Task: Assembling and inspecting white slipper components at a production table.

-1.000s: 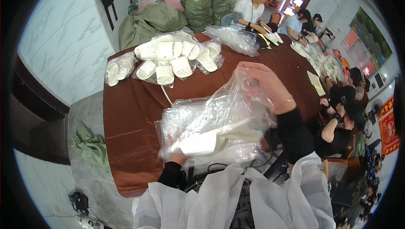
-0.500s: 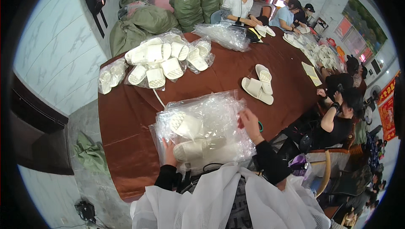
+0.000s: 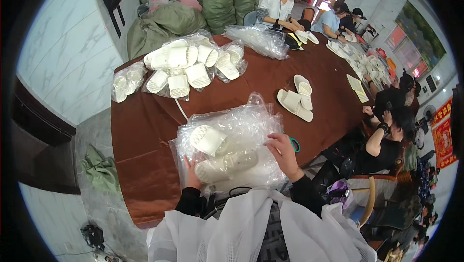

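Note:
A pair of cream slippers (image 3: 227, 164) lies in a clear plastic bag, on a stack of clear plastic bags (image 3: 241, 123) in front of me. My left hand (image 3: 194, 177) grips the left edge of the slippers' bag, partly hidden by the plastic. Over the right side of the stack is my right hand (image 3: 283, 155), fingers apart and slightly bent, holding nothing visible. Teal scissor handles (image 3: 294, 144) show just beyond it. Farther off, a loose pair of cream slippers (image 3: 296, 101) rests on the brown tablecloth (image 3: 145, 151), one slipper partly over the other.
Bagged white slippers (image 3: 178, 86) are heaped at the far left, with more clear bags (image 3: 256, 41) behind. A yellow paper pad (image 3: 357, 88) lies to the right. Co-workers sit along the table, one in black (image 3: 384, 143) at the right. Green sacks (image 3: 169, 24) stand beyond the table.
My right hand has moved slightly down and left, its fingers no longer blurred. The bag's far right corner now sticks up. The bagged slippers have shifted a little left.

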